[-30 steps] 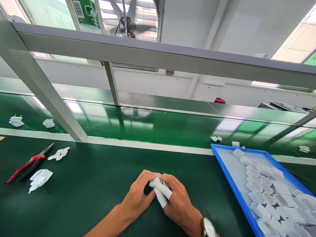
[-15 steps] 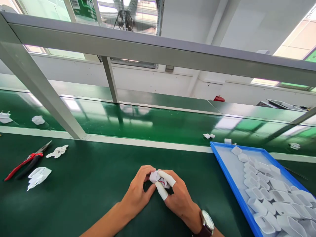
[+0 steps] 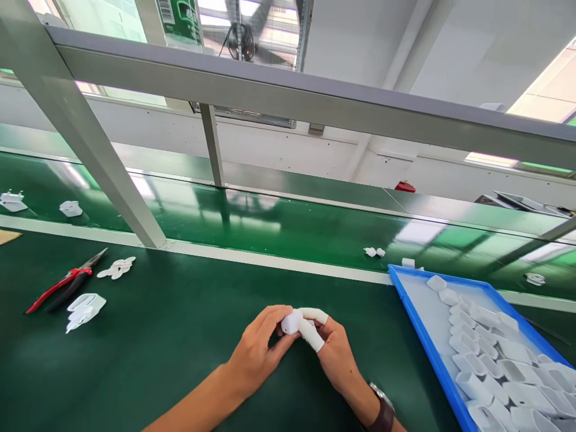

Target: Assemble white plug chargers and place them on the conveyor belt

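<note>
Hands left [image 3: 254,354], right [image 3: 333,354], pinching small white casing [image 3: 291,322]

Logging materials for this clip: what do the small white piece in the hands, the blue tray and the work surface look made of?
White piece: looks like moulded plastic, smooth and matte, pinched between the left hand and right hand. Blue tray: probably rigid plastic, with an even colour and a thin raised rim. Work surface: dark green mat, perhaps rubber or vinyl, with a dull sheen.
</note>
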A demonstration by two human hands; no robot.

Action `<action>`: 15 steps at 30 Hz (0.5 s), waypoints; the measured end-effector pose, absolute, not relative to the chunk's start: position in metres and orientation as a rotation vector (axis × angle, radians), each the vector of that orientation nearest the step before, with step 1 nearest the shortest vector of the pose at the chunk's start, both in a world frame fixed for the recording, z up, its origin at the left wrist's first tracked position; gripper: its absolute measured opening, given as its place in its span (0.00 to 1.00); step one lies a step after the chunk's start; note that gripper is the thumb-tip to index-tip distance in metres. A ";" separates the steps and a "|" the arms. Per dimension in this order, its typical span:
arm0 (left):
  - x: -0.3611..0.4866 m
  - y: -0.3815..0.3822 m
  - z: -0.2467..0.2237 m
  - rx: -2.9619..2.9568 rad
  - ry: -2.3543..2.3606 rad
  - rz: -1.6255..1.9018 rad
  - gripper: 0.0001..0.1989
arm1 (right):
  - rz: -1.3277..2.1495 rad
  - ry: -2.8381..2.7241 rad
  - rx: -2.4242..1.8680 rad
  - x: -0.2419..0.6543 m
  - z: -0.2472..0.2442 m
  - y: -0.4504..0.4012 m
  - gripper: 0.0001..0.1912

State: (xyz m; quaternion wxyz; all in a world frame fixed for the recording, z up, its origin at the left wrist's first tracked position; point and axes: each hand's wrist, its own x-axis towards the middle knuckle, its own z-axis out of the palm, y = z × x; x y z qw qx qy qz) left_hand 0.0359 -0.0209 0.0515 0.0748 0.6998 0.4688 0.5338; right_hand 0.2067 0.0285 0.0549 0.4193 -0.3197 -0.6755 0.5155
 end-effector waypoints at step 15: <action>0.014 -0.013 0.043 2.244 1.528 1.206 0.22 | 0.381 -2.122 -0.648 0.195 0.045 0.029 0.16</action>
